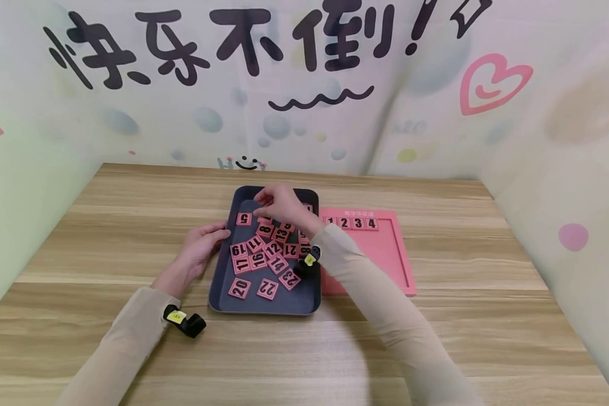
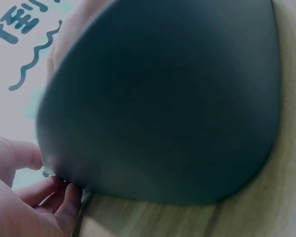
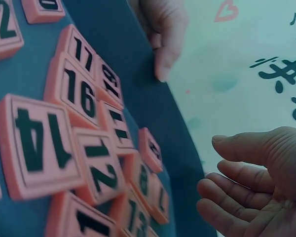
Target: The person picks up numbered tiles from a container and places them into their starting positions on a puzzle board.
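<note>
My left hand [image 1: 201, 248] grips the left rim of a dark grey tray [image 1: 289, 304], thumb over the edge. The left wrist view shows the tray's underside [image 2: 158, 108] tilted up, with fingertips at its edge. Inside the tray lie several pink number tiles, among them 5 [image 1: 243, 219], 20 [image 1: 239, 288], 22 [image 1: 267, 288] and 14 [image 3: 37, 145]. Over the tray's far end hovers my right hand [image 1: 282, 204], close to the 5 tile. In the right wrist view its thumb and fingers are apart, with nothing between them.
A pink puzzle frame [image 1: 406, 265] lies right of the tray, partly hidden by the right forearm. Tiles 2 [image 1: 344, 223], 3 [image 1: 357, 223] and 4 [image 1: 371, 224] sit in its top row beside 1. A printed backdrop [image 1: 304, 135] rises behind the wooden table [image 1: 132, 237].
</note>
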`<move>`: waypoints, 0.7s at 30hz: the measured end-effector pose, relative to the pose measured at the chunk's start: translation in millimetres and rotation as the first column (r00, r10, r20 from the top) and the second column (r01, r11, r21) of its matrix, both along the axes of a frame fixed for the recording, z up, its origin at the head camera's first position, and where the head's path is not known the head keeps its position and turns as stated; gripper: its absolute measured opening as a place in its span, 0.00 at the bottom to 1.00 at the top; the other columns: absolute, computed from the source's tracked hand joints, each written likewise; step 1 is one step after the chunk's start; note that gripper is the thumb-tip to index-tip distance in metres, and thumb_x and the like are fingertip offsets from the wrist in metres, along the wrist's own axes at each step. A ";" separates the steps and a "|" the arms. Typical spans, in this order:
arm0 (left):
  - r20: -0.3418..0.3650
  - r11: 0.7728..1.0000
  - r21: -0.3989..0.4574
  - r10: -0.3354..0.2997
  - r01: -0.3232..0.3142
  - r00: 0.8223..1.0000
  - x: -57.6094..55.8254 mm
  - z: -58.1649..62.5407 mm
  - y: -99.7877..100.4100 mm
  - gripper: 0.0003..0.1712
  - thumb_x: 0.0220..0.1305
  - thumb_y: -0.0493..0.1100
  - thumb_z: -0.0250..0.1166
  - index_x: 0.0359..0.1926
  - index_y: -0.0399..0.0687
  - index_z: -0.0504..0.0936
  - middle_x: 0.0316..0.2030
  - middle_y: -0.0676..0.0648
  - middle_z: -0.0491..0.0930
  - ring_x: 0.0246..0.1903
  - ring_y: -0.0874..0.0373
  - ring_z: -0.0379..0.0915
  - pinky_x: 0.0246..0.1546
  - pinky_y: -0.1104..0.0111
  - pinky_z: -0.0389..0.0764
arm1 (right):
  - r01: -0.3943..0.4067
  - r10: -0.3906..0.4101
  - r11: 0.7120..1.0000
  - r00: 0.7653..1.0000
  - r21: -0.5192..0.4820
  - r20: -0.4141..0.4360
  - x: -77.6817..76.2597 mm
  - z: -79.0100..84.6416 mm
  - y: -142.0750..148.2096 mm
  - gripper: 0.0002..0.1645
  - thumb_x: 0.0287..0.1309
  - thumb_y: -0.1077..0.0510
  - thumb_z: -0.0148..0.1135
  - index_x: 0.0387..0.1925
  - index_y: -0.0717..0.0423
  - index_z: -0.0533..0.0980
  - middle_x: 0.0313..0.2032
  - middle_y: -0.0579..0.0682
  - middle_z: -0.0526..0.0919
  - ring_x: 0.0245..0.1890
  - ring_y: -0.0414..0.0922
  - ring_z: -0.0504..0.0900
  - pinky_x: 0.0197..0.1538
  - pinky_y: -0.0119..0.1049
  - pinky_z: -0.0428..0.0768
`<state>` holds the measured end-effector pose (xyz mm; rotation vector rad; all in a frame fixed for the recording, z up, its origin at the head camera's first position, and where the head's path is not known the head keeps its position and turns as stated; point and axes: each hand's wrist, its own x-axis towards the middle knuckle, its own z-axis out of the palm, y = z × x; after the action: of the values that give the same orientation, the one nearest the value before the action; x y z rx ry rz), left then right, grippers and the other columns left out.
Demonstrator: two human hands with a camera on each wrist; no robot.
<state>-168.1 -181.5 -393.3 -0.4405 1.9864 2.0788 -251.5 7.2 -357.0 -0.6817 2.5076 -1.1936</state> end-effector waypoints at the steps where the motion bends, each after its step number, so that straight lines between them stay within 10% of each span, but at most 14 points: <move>1: 0.000 1.000 -0.001 -0.002 0.002 1.000 -0.3 -0.5 -0.5 0.27 0.65 0.34 0.55 0.64 0.30 0.63 0.64 0.37 0.63 0.41 0.69 0.71 0.51 0.75 0.70 | -0.002 0.002 1.000 1.000 0.005 0.012 0.3 -1.6 -2.7 0.20 0.55 0.61 0.66 0.49 0.65 0.76 0.42 0.56 0.80 0.40 0.45 0.78 0.42 0.29 0.77; 21: -0.008 1.000 0.005 -0.016 0.016 1.000 -1.7 -3.5 -1.9 0.27 0.66 0.34 0.53 0.64 0.30 0.61 0.66 0.35 0.59 0.42 0.70 0.72 0.51 0.76 0.71 | 0.002 0.006 0.983 0.999 0.185 -0.042 -3.2 -28.5 -37.8 0.18 0.52 0.61 0.68 0.47 0.60 0.79 0.38 0.51 0.81 0.33 0.42 0.75 0.36 0.27 0.73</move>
<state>-169.8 -183.4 -396.7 -0.4155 1.9820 2.0787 -254.7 -30.6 -385.5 -0.6675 2.6106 -0.9382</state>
